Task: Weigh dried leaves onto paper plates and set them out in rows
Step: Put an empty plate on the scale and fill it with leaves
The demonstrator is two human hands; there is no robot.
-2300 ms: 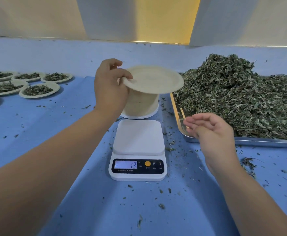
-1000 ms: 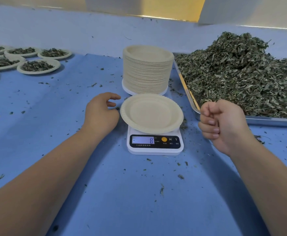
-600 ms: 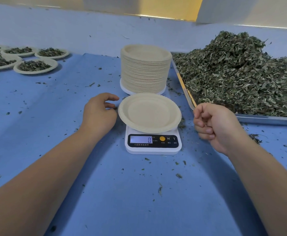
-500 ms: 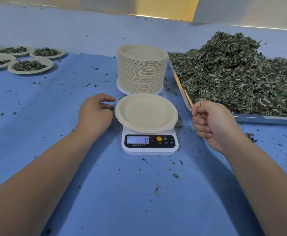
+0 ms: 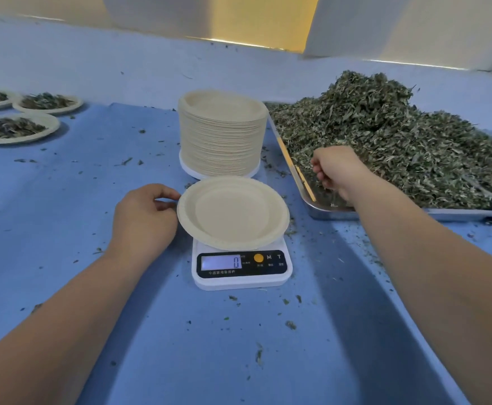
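Observation:
An empty paper plate sits on the white digital scale, whose display reads 0. My left hand rests on the blue table just left of the plate, fingers loosely curled, thumb and forefinger tips at its rim. My right hand is over the near left corner of the metal tray. Its fingers curl down into the edge of the big heap of dried leaves, and a few leaves show under them. A tall stack of paper plates stands right behind the scale.
Several plates filled with leaves lie in rows at the far left. Leaf crumbs are scattered over the blue table cover. A pale wall runs along the back of the table.
My left hand set the plate on the scale and settled beside it; the reading went to 0. My right hand, a fist beside the scale, has moved up and right into the tray's leaves.

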